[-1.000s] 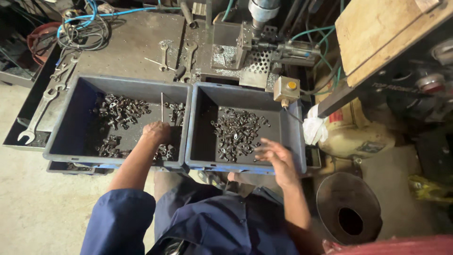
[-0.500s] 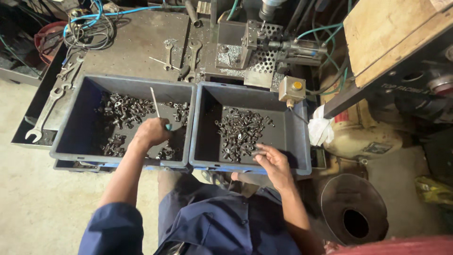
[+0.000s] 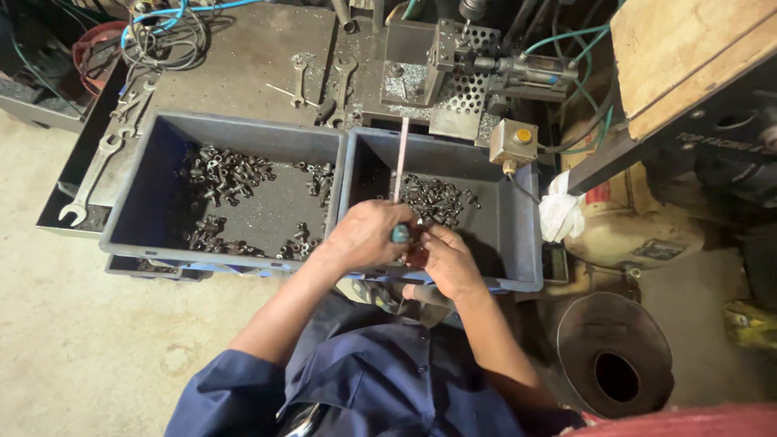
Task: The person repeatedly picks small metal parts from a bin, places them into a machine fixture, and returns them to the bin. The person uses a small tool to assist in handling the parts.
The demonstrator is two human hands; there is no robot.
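Left hand [image 3: 366,235] closed around the blue-green handle of a thin metal rod [image 3: 401,158], the rod standing nearly upright and reaching toward 12 o'clock, over the near edge of the right-hand grey bin [image 3: 518,243]. Right hand [image 3: 447,260] just beside it at 3 o'clock, fingers curled together and pinching something small and dark at the handle end; too small to tell exactly what. Both hands held over the front part of that bin, above its heap of small dark metal parts [image 3: 433,198].

At 9 o'clock from the hands, a second grey bin [image 3: 137,206], touching the first side by side, with more small metal pieces [image 3: 231,174] scattered inside. At 12 o'clock, a steel workbench [image 3: 243,73] with wrenches [image 3: 299,81] lying flat, a tangle of blue hose [image 3: 166,28], and a perforated machine fixture [image 3: 469,77]. At 2 o'clock, a small box with a yellow button [image 3: 514,142]; a white rag [image 3: 558,214] just beyond the bin's right wall.
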